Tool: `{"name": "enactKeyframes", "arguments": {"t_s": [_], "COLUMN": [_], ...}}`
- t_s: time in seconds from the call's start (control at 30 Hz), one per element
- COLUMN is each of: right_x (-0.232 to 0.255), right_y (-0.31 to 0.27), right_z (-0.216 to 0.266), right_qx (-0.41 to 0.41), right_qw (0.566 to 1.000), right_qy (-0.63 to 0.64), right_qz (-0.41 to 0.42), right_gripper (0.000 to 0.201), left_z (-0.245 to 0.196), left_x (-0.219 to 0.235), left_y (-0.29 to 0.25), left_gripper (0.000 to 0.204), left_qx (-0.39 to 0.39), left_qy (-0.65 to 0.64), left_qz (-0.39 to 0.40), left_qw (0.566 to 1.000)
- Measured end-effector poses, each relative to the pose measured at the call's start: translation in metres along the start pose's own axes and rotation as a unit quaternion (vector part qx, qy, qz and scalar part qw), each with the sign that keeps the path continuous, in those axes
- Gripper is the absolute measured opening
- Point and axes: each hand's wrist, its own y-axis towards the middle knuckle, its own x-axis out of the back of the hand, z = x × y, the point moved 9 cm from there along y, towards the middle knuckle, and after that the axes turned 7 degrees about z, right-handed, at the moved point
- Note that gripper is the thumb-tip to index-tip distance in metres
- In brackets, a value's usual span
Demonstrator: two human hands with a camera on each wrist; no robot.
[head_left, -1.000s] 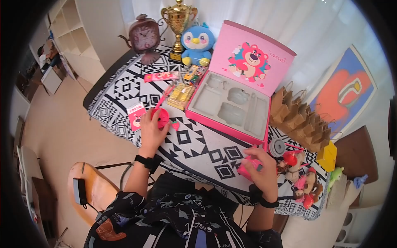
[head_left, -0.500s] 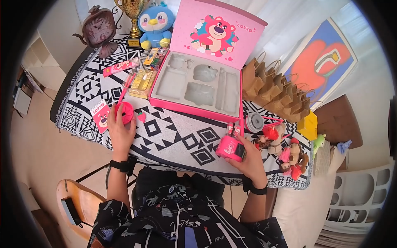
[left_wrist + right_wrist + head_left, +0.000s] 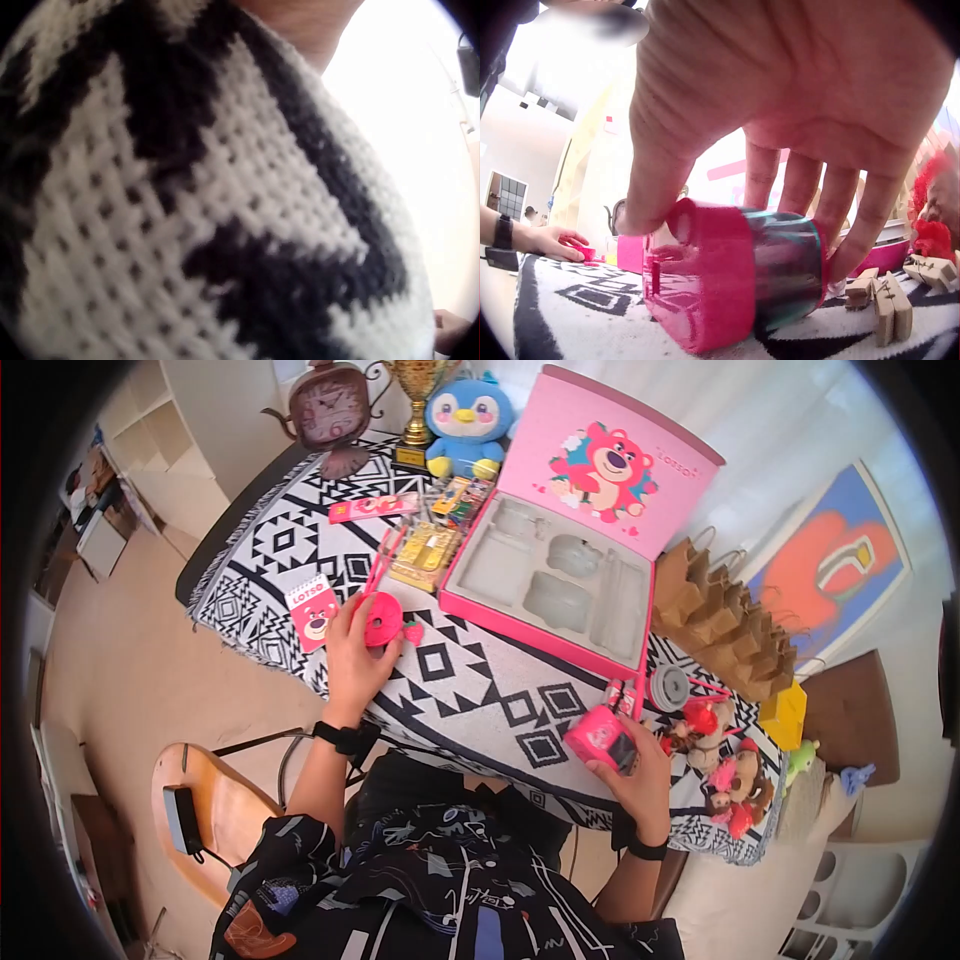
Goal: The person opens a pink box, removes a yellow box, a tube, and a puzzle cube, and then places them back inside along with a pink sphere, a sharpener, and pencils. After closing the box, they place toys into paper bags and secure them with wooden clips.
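My left hand holds a round pink piece with a hole in its middle, thumb and fingers at its edge on the table. Beside it lie a small strawberry-shaped piece and a Lotso notepad. At the table's near right, my right hand grips a pink pencil sharpener with a dark see-through part. In the right wrist view the thumb presses one end of the sharpener and the fingers reach behind it, close over the cloth. The left wrist view shows mostly the patterned cloth.
An open pink gift box with a grey moulded tray stands at the back. Right of it are a grey round coil, small dolls and paper bags. Wooden clothespins lie near the right hand. A yellow set is left of the box.
My right hand has turned the pencil sharpener, so its printed face and dark part show more fully. The left hand stays at the round pink piece. The head view swung right, then back.
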Motion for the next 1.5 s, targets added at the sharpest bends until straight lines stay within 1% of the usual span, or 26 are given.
{"name": "enactKeyframes", "arguments": {"t_s": [0.07, 0.1, 0.13, 0.2, 0.23, 0.27, 0.37, 0.4, 0.47, 0.6, 0.67, 0.7, 0.73, 0.8, 0.87, 0.93, 1.07, 1.1, 1.13, 1.2, 1.27, 1.3, 1.37, 1.4, 1.47, 1.5], "right_x": [-0.002, -0.001, 0.006, 0.017, 0.02, 0.022, 0.012, 0.009, -0.006, -0.004, 0.017, 0.026, 0.03, 0.055, 0.06, 0.064, 0.064, 0.062, 0.059, 0.052, 0.045, 0.039, 0.026, 0.021, 0.017, 0.012], "right_y": [0.003, 0.005, 0.011, 0.024, 0.03, 0.038, 0.056, 0.059, 0.067, 0.074, 0.073, 0.073, 0.073, 0.068, 0.066, 0.066, 0.068, 0.07, 0.073, 0.079, 0.086, 0.09, 0.097, 0.1, 0.102, 0.107], "right_z": [-0.008, -0.011, -0.014, -0.006, 0.0, 0.001, 0.0, -0.003, -0.012, -0.011, -0.002, 0.001, 0.006, 0.034, 0.047, 0.058, 0.089, 0.097, 0.103, 0.12, 0.134, 0.14, 0.147, 0.15, 0.163, 0.163], "right_qx": [-0.018, -0.036, -0.041, 0.029, 0.084, 0.081, 0.07, 0.072, 0.069, 0.078, 0.051, 0.072, 0.071, 0.135, 0.129, 0.122, 0.176, 0.182, 0.186, 0.217, 0.219, 0.22, 0.216, 0.22, 0.285, 0.281], "right_qw": [0.994, 0.987, 0.988, 0.997, 0.987, 0.987, 0.979, 0.978, 0.968, 0.967, 0.98, 0.981, 0.981, 0.974, 0.976, 0.989, 0.979, 0.979, 0.978, 0.972, 0.973, 0.973, 0.974, 0.973, 0.958, 0.958], "right_qy": [0.097, 0.144, 0.14, -0.044, -0.134, -0.136, -0.173, -0.176, -0.2, -0.192, -0.156, -0.16, -0.164, -0.183, -0.175, -0.074, -0.082, -0.079, -0.079, -0.074, -0.069, -0.064, -0.055, -0.056, -0.032, -0.031], "right_qz": [0.041, 0.057, 0.05, 0.048, 0.038, 0.035, 0.084, 0.083, 0.133, 0.15, 0.113, 0.08, 0.078, -0.02, -0.021, -0.03, -0.054, -0.052, -0.049, -0.044, -0.022, -0.001, 0.033, 0.034, 0.026, 0.044], "right_gripper": [0.065, 0.051, 0.051, 0.041, 0.036, 0.036, 0.051, 0.051, 0.058, 0.063, 0.065, 0.07, 0.07, 0.073, 0.074, 0.073, 0.074, 0.075, 0.075, 0.075, 0.076, 0.076, 0.074, 0.074, 0.071, 0.071], "left_z": [-0.004, -0.003, -0.003, -0.003, -0.006, -0.009, -0.011, -0.011, -0.01, -0.005, -0.004, -0.004, -0.005, -0.008, -0.013, -0.02, -0.05, -0.062, -0.078, -0.125, -0.166, -0.177, -0.185, -0.183, -0.183, -0.176], "left_x": [-0.001, -0.002, -0.002, -0.004, -0.003, -0.002, 0.0, 0.001, 0.003, 0.006, 0.009, 0.011, 0.012, 0.021, 0.024, 0.031, 0.041, 0.028, 0.015, 0.01, 0.014, 0.012, -0.018, -0.025, -0.042, -0.048], "left_y": [0.001, 0.002, 0.002, 0.002, 0.002, 0.002, 0.002, 0.002, 0.001, -0.001, -0.003, -0.004, -0.005, -0.007, -0.007, -0.009, -0.01, -0.005, -0.005, 0.002, 0.013, 0.018, 0.021, 0.023, 0.027, 0.029], "left_gripper": [0.066, 0.066, 0.066, 0.067, 0.067, 0.068, 0.069, 0.069, 0.068, 0.064, 0.061, 0.058, 0.058, 0.054, 0.052, 0.047, 0.042, 0.042, 0.041, 0.044, 0.047, 0.047, 0.048, 0.048, 0.049, 0.047], "left_qx": [-0.006, -0.009, -0.01, -0.001, -0.014, -0.026, -0.024, -0.021, -0.021, -0.02, -0.019, -0.021, -0.022, -0.032, -0.039, -0.063, -0.081, -0.08, -0.078, -0.123, -0.111, -0.108, 0.004, 0.004, 0.006, 0.018], "left_qy": [-0.009, -0.014, -0.018, -0.03, -0.001, 0.028, 0.024, 0.026, 0.017, -0.008, -0.022, -0.036, -0.039, -0.05, -0.058, -0.037, -0.088, -0.168, -0.245, -0.358, -0.453, -0.451, -0.589, -0.589, -0.628, -0.621], "left_qz": [0.003, 0.003, 0.001, 0.011, 0.008, 0.003, 0.007, 0.007, -0.003, -0.024, -0.036, -0.047, -0.048, -0.077, -0.09, -0.109, -0.115, -0.016, 0.084, 0.133, 0.163, 0.158, 0.246, 0.241, 0.26, 0.25], "left_qw": [1.0, 1.0, 1.0, 0.999, 1.0, 0.999, 0.999, 0.999, 1.0, 0.999, 0.999, 0.998, 0.998, 0.995, 0.994, 0.991, 0.986, 0.982, 0.963, 0.916, 0.869, 0.872, 0.77, 0.771, 0.734, 0.743]}}
